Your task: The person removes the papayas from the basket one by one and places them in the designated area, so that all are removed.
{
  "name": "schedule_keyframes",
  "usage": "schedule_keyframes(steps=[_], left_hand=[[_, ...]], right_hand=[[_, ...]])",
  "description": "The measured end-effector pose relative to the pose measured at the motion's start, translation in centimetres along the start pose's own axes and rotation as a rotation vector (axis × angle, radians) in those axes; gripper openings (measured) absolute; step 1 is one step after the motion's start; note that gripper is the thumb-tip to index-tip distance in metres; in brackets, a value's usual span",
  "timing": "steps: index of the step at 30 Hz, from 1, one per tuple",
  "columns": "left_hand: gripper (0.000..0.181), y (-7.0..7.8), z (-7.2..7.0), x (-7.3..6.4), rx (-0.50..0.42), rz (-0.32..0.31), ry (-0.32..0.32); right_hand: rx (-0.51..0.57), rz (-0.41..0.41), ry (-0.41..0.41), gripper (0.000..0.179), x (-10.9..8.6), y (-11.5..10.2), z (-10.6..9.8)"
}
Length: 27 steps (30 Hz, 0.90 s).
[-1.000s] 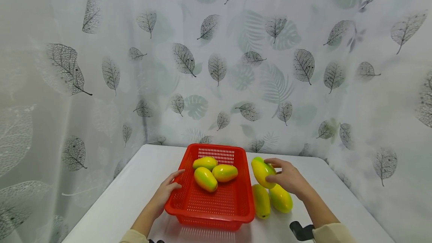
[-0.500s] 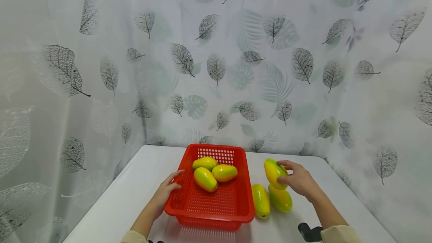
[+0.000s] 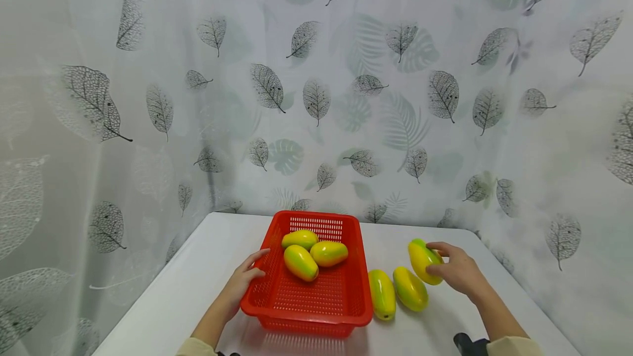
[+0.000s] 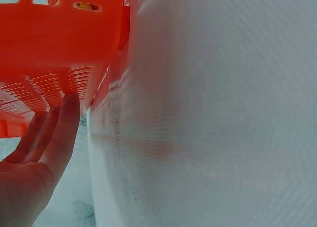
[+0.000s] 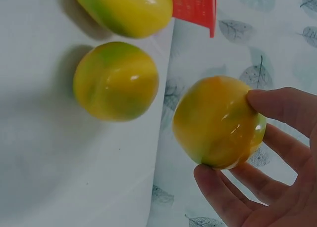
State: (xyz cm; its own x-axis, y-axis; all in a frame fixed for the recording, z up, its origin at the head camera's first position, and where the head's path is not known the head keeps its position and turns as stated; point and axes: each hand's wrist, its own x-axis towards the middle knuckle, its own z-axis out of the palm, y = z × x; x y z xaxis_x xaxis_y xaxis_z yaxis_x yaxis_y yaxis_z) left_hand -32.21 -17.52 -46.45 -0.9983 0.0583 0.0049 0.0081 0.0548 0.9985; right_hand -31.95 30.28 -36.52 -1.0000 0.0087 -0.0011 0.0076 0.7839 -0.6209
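My right hand [image 3: 457,268] holds a glossy yellow-green papaya [image 3: 424,261] between thumb and fingertips, to the right of two more papayas. Of these, one papaya [image 3: 410,288] lies nearest the held one, and the other papaya [image 3: 382,294] lies beside the basket. In the right wrist view, the thumb and fingertips pinch the held papaya [image 5: 218,123] from its sides. A red perforated plastic basket [image 3: 316,312] contains three papayas, among them a front papaya [image 3: 301,263]. My left hand [image 3: 239,284] touches the basket's left side; the left wrist view shows extended fingers [image 4: 64,130] against its outer wall.
Everything stands on a white table [image 3: 198,268]. A pale curtain [image 3: 316,142] with leaf prints surrounds the table at the back and sides. Dark devices sit at both wrists, the right one [image 3: 470,345] more visible.
My right hand has carried the papaya to the right, from beside the basket's right edge to past the two papayas on the table. The left hand and the basket stay in place.
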Motion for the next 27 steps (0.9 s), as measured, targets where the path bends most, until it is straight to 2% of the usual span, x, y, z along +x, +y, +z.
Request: schedule_keyframes(steps=[15, 23, 27], left_hand=[[0.058, -0.1, 0.1, 0.1, 0.000, 0.003, 0.008], [0.058, -0.1, 0.1, 0.1, 0.001, 0.010, 0.011], [0.058, -0.3, 0.0, 0.1, -0.004, 0.000, 0.012]], right_hand=[[-0.011, 0.076, -0.022, 0.070, -0.1, 2.8, -0.1], [-0.111, 0.074, -0.023, 0.066, 0.0, 5.0, 0.9], [-0.144, 0.071, -0.037, 0.065, 0.0, 6.6, 2.4]])
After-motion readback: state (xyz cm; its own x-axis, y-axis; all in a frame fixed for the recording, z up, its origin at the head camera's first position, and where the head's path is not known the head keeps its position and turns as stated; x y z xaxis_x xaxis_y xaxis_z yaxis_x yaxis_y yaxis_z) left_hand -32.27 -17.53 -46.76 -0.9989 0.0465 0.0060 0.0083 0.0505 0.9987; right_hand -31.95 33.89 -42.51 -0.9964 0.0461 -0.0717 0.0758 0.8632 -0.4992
